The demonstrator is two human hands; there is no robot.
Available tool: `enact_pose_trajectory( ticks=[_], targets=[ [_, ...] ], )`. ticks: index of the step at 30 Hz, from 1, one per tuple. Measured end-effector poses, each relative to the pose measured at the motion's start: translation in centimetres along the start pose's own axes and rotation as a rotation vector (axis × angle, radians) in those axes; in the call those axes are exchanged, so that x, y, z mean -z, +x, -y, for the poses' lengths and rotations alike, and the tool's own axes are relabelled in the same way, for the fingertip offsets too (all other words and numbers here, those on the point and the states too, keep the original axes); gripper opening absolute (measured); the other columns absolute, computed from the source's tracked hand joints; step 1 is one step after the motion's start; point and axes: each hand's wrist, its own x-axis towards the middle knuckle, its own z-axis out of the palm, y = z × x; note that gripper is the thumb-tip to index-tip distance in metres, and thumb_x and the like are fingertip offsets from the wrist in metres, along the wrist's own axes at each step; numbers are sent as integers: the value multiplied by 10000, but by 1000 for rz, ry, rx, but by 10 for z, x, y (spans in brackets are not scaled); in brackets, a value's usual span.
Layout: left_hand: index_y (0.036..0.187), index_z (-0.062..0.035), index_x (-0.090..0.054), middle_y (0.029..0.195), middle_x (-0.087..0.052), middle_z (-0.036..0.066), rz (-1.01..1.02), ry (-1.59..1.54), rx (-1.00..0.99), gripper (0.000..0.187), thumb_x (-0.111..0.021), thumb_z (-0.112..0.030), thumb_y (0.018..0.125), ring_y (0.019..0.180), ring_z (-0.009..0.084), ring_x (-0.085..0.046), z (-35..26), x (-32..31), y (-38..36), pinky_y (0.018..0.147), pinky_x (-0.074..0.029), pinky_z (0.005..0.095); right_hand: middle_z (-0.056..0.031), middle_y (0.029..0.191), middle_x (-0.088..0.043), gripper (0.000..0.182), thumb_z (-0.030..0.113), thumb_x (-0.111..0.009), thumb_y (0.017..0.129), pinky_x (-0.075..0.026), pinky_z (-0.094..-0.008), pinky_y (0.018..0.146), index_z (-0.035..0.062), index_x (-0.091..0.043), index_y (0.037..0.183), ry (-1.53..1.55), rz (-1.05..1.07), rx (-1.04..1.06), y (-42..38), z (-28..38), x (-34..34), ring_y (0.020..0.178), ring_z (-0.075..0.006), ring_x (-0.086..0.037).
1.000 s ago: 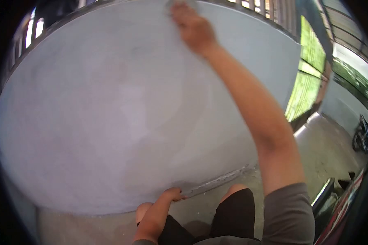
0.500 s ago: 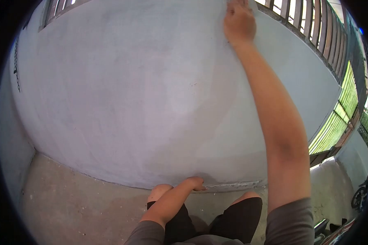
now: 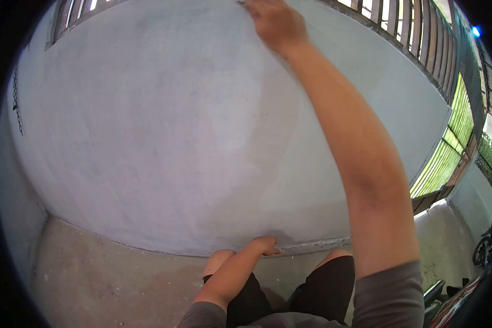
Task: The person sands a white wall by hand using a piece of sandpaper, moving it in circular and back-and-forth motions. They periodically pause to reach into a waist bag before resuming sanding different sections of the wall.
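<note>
A pale grey wall point(image 3: 164, 126) fills most of the view. My right hand point(image 3: 277, 23) is raised high against it at the top edge, with its fingers closed round something small that I cannot make out. My left hand point(image 3: 267, 246) hangs low between my knees, near the wall's foot. Its fingers look curled, and whether they hold anything is too small to tell.
Barred openings point(image 3: 410, 33) are at the upper right and upper left. A chain point(image 3: 17, 104) hangs at the far left. The concrete floor point(image 3: 120, 273) meets the wall below. Parts of a motorbike point(image 3: 484, 249) show at the lower right, beneath a slatted green screen point(image 3: 445, 158).
My right hand has moved left along the top of the wall, its arm leaning further left. My left hand stays low, near the same place. The view has shifted slightly.
</note>
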Motion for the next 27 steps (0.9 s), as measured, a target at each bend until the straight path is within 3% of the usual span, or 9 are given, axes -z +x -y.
enact_pose_trajectory(
  ticks=[6,9,11,14,17,21,23,24,27],
  targets=[
    [1377,-19,-532,1344,-599,208,34,-21,26,783,-612,-626,889,1253,366,-560,3,5,-7,1051,-448,448,-161,1343,-618,299,163,-494,1009,-494,-411,1024,29,-667,1213,-127,-60,-225,-38,-24,37,1233,-323,-595],
    [1365,-8,-543,1341,-601,206,24,-20,26,775,-612,-618,892,1246,362,-566,0,9,-10,1042,-456,443,-163,1340,-620,287,166,-508,1008,-494,-399,1030,56,-682,1210,-121,29,24,-57,-45,64,1233,-303,-601],
    [1356,0,-554,1342,-603,200,31,-19,26,770,-612,-613,894,1242,356,-571,-1,6,-9,1034,-463,442,-171,1328,-631,391,268,-615,971,-479,-369,1066,139,-620,1341,-62,153,-649,-63,-58,87,1256,-313,-591],
    [1359,-3,-550,1344,-600,204,33,-10,43,772,-615,-613,891,1245,360,-568,3,6,-6,1041,-459,442,-70,1372,-609,317,241,-515,1011,-515,-407,996,132,-654,1274,-274,-171,-392,-94,-110,91,1274,-289,-571],
    [1369,-7,-542,1339,-602,207,36,-36,59,780,-616,-616,889,1244,364,-568,1,8,-9,1044,-458,443,-46,1370,-614,310,236,-497,1019,-512,-397,1002,124,-670,1251,-363,-88,-123,-114,-114,101,1291,-245,-560],
    [1369,-13,-542,1323,-609,222,42,5,43,789,-613,-631,885,1234,374,-574,4,5,-1,1041,-458,444,-46,1395,-596,325,249,-464,1039,-501,-393,1016,130,-664,1265,-222,59,-156,-126,-149,138,1306,-257,-545],
    [1364,-18,-548,1309,-615,234,49,-7,47,793,-617,-641,878,1227,380,-579,4,3,-1,1040,-458,443,-65,1403,-587,326,254,-477,1027,-500,-400,1018,128,-663,1264,-361,-125,-591,-134,-167,146,1309,-283,-539],
    [1360,-17,-553,1309,-616,232,53,-13,57,789,-616,-640,879,1228,380,-578,4,4,0,1040,-458,444,-84,1395,-591,333,266,-484,1018,-504,-425,1009,128,-656,1266,-396,-164,-646,-142,-169,146,1304,-299,-539],
    [1368,-26,-551,1336,-603,219,70,-6,68,779,-608,-636,887,1245,376,-568,-2,9,1,1050,-452,447,-102,1389,-592,340,253,-511,1005,-493,-435,1028,113,-638,1288,-402,-101,-468,-163,-158,139,1307,-300,-538]
  ],
)
